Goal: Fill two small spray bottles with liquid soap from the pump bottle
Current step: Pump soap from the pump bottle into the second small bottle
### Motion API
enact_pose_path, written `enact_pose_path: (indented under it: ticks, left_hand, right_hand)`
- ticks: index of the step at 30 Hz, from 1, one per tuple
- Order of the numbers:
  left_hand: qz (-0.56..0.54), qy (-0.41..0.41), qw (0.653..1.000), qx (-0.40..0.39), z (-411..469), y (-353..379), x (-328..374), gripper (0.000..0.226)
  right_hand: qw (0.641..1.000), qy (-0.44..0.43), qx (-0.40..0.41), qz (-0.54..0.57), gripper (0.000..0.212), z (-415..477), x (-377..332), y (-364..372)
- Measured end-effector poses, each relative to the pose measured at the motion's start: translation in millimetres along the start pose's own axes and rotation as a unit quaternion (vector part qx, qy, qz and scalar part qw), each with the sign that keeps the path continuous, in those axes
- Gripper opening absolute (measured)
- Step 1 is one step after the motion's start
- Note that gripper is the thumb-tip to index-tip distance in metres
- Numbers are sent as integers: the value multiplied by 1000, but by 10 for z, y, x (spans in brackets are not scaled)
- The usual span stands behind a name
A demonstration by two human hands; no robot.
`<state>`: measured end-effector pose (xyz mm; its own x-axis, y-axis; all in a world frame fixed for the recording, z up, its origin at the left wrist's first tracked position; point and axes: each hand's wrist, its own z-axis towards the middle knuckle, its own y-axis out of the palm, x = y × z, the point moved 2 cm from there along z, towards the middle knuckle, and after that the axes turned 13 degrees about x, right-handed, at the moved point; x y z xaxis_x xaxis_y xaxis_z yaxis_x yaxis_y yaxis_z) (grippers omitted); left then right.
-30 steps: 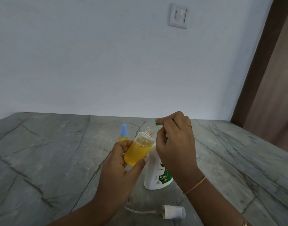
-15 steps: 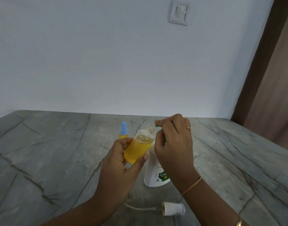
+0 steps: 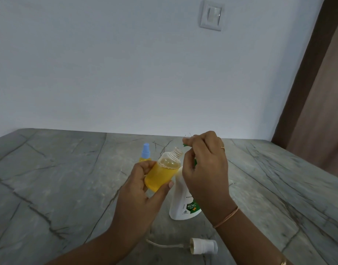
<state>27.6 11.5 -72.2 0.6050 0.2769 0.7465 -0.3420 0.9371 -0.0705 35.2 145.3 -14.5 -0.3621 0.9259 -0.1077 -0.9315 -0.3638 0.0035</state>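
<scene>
My left hand (image 3: 143, 190) grips a small clear spray bottle (image 3: 162, 170) without its cap, tilted with its open neck toward the right; yellow soap fills most of it. My right hand (image 3: 204, 167) curls over the green pump head of the white pump bottle (image 3: 180, 203), which stands on the table and is mostly hidden by that hand. A second small bottle (image 3: 145, 154) with yellow liquid and a blue spray cap stands behind my left hand. A white spray cap with its dip tube (image 3: 199, 245) lies on the table near me.
The grey veined stone table (image 3: 59, 178) meets a white wall at the back. A light switch (image 3: 212, 15) sits high on the wall. A brown door frame (image 3: 306, 73) runs along the right.
Both hands and the open bottle stay almost still by the pump; only the view has shifted slightly.
</scene>
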Motion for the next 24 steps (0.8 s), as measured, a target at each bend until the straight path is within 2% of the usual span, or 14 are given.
enact_pose_path:
  ticks: [24]
  left_hand:
    - [33,30,999,8,48,-30,58,40]
  right_hand:
    - [1000,-3,0,20,28,-33,-47,-7]
